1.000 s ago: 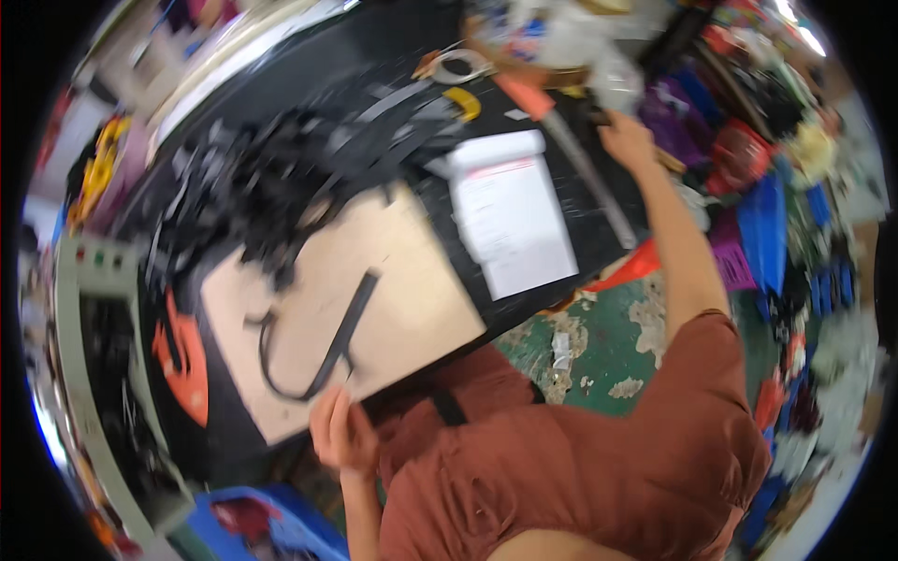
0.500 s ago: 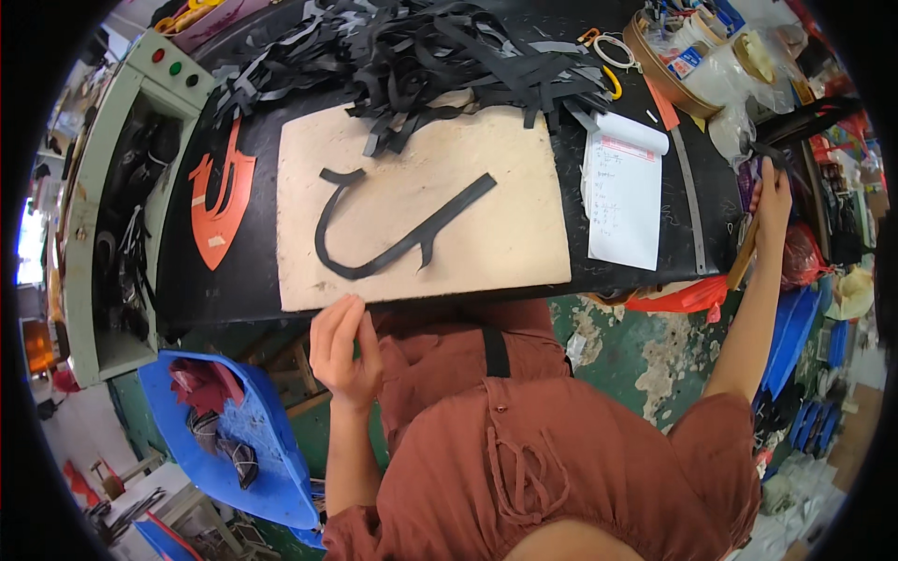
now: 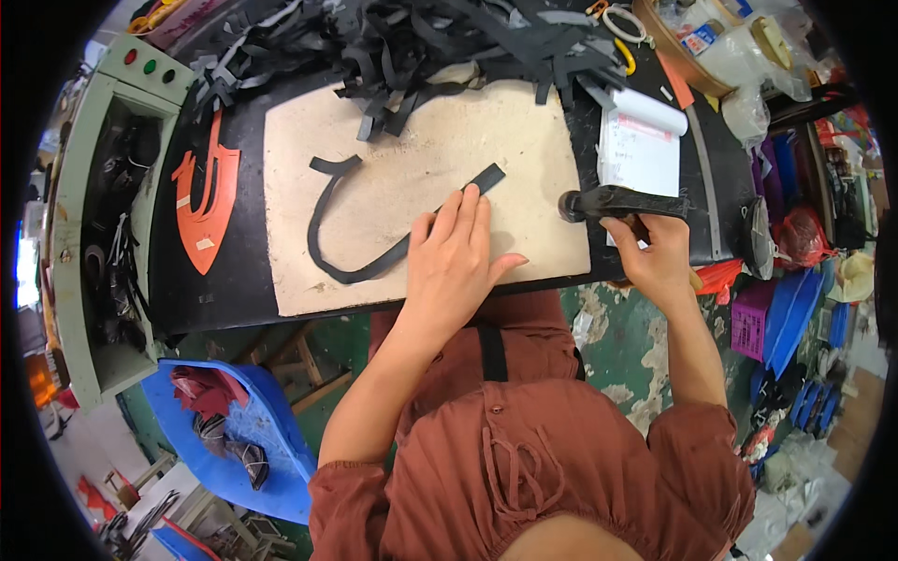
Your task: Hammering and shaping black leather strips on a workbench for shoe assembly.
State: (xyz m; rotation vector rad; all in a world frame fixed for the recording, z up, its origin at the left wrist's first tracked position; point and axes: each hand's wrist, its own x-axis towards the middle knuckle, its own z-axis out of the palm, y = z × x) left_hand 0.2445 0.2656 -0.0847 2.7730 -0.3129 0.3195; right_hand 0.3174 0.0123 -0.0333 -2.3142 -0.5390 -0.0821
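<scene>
A curved black strip (image 3: 323, 224) lies on the cream board (image 3: 533, 140), bent round like a hook with a short folded piece at its upper left end. My left hand (image 3: 451, 248) rests over the strip's right arm, fingers stretched out and thumb spread; it covers part of the strip. Beyond my fingertips the strip's straight end (image 3: 488, 176) shows. In my right hand (image 3: 657, 262) is a hammer with a dark metal head (image 3: 629, 200), held at the board's right edge. The hammer's round face points left over the board, and my fingers hide most of its handle.
A heap of black strips (image 3: 440, 47) overlaps the board's far edge. An orange template (image 3: 208, 210) lies left of the board. A notepad (image 3: 645, 140) and a metal ruler (image 3: 703, 182) lie to the right. A blue bin (image 3: 281, 411) stands below the table's left side.
My left hand has moved from the board's front edge onto the strip and flattened out. My right hand has come in from the far right, bringing the hammer to the board's edge.
</scene>
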